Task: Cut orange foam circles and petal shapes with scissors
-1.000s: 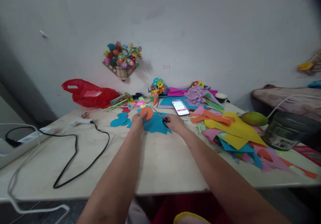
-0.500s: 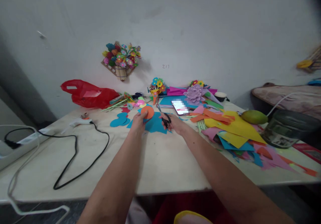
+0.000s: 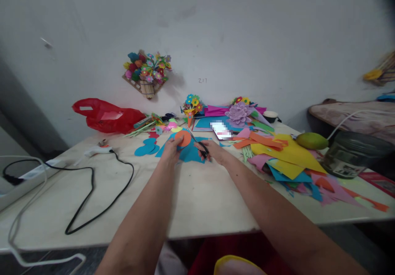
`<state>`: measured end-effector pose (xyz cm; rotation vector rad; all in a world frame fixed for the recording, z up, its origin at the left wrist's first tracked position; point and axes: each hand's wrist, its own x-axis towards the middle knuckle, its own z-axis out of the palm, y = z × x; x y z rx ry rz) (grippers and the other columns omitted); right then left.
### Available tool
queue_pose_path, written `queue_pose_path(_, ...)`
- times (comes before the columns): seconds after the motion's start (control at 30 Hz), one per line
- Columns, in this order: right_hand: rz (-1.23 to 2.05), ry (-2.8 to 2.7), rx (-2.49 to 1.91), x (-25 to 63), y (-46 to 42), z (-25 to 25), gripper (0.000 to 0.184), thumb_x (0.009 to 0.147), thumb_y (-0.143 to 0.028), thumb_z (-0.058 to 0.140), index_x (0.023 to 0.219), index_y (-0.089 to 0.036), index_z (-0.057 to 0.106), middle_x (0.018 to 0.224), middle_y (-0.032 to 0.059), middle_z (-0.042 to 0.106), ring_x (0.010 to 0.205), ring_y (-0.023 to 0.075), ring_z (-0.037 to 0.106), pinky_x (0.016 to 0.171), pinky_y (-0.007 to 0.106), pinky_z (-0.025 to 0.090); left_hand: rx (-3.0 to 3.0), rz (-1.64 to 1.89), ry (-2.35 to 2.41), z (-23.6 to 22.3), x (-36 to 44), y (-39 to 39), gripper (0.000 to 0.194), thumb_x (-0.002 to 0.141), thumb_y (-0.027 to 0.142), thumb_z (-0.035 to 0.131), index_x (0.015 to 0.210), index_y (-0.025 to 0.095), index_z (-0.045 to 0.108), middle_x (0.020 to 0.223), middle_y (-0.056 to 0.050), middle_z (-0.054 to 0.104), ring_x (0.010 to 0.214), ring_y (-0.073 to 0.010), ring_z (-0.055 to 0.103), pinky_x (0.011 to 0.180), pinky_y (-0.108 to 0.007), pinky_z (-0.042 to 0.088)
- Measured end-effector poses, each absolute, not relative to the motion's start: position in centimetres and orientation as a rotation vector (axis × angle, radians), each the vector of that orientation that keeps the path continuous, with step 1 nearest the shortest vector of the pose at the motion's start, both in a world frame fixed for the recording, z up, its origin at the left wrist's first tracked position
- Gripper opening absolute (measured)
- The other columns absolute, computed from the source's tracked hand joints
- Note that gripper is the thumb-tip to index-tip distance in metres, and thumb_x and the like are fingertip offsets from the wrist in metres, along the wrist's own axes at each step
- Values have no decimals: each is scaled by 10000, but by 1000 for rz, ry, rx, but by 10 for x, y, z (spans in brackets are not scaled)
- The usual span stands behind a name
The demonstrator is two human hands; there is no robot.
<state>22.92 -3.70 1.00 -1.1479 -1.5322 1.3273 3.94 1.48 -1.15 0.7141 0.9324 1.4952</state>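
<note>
Between the thumb and fingers of my left hand (image 3: 171, 149) is an orange disc (image 3: 183, 139), flat and round like craft paper or foam sheet. My right hand (image 3: 214, 152) is closed around the black handles of a pair of scissors (image 3: 203, 148). Their metal blades point up and left, near the disc's right edge. Under both hands lies a blue sheet (image 3: 193, 155) with an uneven outline. Several blue discs (image 3: 147, 148) overlap on the table just left of my left hand.
A phone (image 3: 221, 130) lies beyond my right hand. Coloured sheets and scraps (image 3: 280, 155), a mango (image 3: 312, 141) and a dark jar (image 3: 347, 155) stand right. On the left are a red plastic bag (image 3: 111, 116), a glue gun (image 3: 98, 150) with black cord, and a power strip (image 3: 33, 180).
The scissors have turned so their blades lean further left, toward the orange disc. The disc has shifted slightly right in my left hand. The whole view has moved a little.
</note>
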Motion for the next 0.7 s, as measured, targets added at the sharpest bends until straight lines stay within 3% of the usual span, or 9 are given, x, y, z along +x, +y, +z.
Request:
queue_pose_path(0.27, 1327, -1498, -1160, 227, -38, 8, 370, 965, -409, 817, 746, -197, 607, 600, -40, 630, 451, 78, 567, 374, 181, 322, 712, 1491, 935, -9, 43, 11, 327, 670, 150, 943, 943, 216, 775, 808, -44, 833, 853, -275, 843, 657, -300, 651)
queue_pose_path(0.5, 1327, -1486, -1165, 225, -38, 7, 349, 966, -404, 821, 771, -194, 622, 594, -48, 621, 441, 75, 557, 372, 178, 312, 687, 1495, 988, 0, 50, 1, 224, 698, 110, 909, 822, 207, 749, 821, -56, 831, 904, -262, 833, 692, -281, 628)
queue_pose_path(0.7, 1322, -1477, -1190, 224, -41, 10, 338, 1005, -348, 778, 761, -196, 601, 578, -62, 594, 427, 66, 533, 373, 181, 290, 693, 1494, 987, 0, 50, 2, 261, 690, 112, 931, 813, 223, 729, 809, -50, 828, 939, -279, 832, 749, -310, 638)
